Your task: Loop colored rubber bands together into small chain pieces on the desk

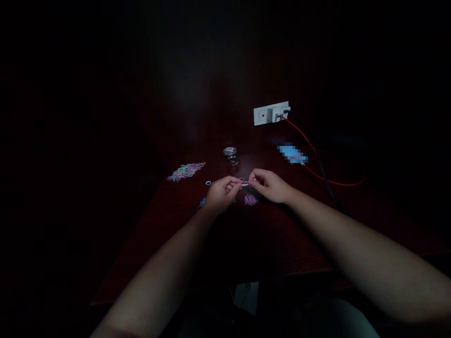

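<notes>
Between my two hands a small pale pink elastic band (245, 184) is held as a narrow loop. My left hand (221, 193) pinches its left end between thumb and fingers, and my right hand (269, 186) pinches the right end. Below them on the table lies a small heap of purple elastic bands (251, 200). Some blue bands (202, 203) are partly hidden behind my left hand. A single light blue band (208, 183) lies apart, just beyond that hand. Farther left is a loose mixed-colour pile of bands (185, 172).
A small clear lidded jar (230, 157) stands beyond my hands. At the right, a wall socket (262, 116) holds a white charger (276, 115). Its red cable (299, 127) runs to a bright pixelated object (293, 153) on the dark red table (268, 244). The surroundings are very dark.
</notes>
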Motion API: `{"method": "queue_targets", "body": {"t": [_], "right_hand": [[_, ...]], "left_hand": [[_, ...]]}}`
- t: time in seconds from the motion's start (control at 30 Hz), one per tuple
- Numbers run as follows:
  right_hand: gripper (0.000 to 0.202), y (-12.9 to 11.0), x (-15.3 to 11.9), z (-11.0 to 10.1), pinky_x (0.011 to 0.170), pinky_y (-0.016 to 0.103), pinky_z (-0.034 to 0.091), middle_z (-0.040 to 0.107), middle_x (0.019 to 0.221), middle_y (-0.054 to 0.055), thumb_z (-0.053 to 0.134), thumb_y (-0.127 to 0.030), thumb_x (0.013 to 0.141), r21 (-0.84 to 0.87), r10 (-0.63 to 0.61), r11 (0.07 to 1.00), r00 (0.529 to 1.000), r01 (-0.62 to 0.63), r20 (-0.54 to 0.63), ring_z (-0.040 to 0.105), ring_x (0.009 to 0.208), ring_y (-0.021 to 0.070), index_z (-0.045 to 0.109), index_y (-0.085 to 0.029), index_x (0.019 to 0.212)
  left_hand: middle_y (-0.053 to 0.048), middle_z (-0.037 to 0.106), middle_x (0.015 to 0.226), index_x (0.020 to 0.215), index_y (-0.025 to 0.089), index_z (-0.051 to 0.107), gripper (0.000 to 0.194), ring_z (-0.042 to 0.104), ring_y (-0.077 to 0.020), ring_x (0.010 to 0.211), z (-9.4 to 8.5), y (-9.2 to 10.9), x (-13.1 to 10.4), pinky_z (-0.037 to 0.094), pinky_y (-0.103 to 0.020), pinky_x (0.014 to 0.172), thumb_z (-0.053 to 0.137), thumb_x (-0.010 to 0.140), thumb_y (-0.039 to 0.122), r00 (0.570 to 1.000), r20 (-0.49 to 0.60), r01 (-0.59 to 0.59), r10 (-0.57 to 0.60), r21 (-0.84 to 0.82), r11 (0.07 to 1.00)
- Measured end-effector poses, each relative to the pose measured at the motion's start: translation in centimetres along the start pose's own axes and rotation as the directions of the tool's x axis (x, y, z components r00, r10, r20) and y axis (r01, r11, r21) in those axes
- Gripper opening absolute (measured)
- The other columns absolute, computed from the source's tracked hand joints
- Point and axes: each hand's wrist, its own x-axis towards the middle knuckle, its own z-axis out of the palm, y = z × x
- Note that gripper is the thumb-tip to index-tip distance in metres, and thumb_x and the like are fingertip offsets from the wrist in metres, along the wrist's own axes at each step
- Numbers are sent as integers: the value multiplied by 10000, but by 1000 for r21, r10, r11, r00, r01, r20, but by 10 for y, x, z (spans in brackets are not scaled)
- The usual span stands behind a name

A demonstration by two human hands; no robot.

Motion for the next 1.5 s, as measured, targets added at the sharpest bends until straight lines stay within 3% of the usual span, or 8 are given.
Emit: {"method": "queue_targets", "body": {"t": [0.63, 0.87, 1.07, 1.3, 1.5], "right_hand": [[161, -8, -1, 2, 526, 220, 352, 496, 654, -23, 582, -304, 815, 85, 44, 995, 999, -46, 31, 439, 567, 95, 567, -144, 831], [173, -5, 0, 2, 564, 233, 387, 572, 694, 15, 555, -296, 835, 37, 33, 999, 999, -34, 14, 487, 605, 111, 614, -133, 836], [179, -6, 0, 1, 540, 227, 357, 549, 662, 2, 578, -309, 826, 28, 49, 998, 999, -49, -2, 463, 585, 106, 614, -135, 798], [220, 0, 4, -4, 519, 226, 341, 561, 657, -7, 591, -370, 822, 190, 92, 978, 996, -87, -18, 458, 564, 103, 592, -151, 795], [247, 5, 4, -9, 579, 254, 409, 648, 755, 51, 588, -398, 827, 119, 120, 988, 982, -102, -149, 541, 630, 134, 601, -154, 789]], "left_hand": [[-58, 704, 800, 912, 154, 717, 212, 598, -116, 641, 1, -9, 0, 493, -217, 592, 645, 824, 334, 998, 35, -62, 60, 47, 997], [-41, 684, 770, 905, 158, 713, 207, 574, -106, 617, 1, -8, -1, 484, -214, 588, 633, 833, 334, 997, 61, -60, 56, 55, 997], [-48, 671, 771, 894, 146, 699, 208, 564, -107, 629, 0, -8, -1, 469, -206, 576, 631, 833, 333, 997, 52, -57, 54, 57, 997], [-40, 672, 810, 878, 157, 675, 163, 579, -107, 652, -1, -3, 1, 481, -210, 602, 595, 852, 297, 995, 28, -101, 99, 52, 994], [-42, 704, 863, 941, 180, 693, 160, 629, -126, 719, -9, -5, 4, 505, -225, 650, 578, 855, 251, 994, 24, -110, 109, 67, 992]]}}
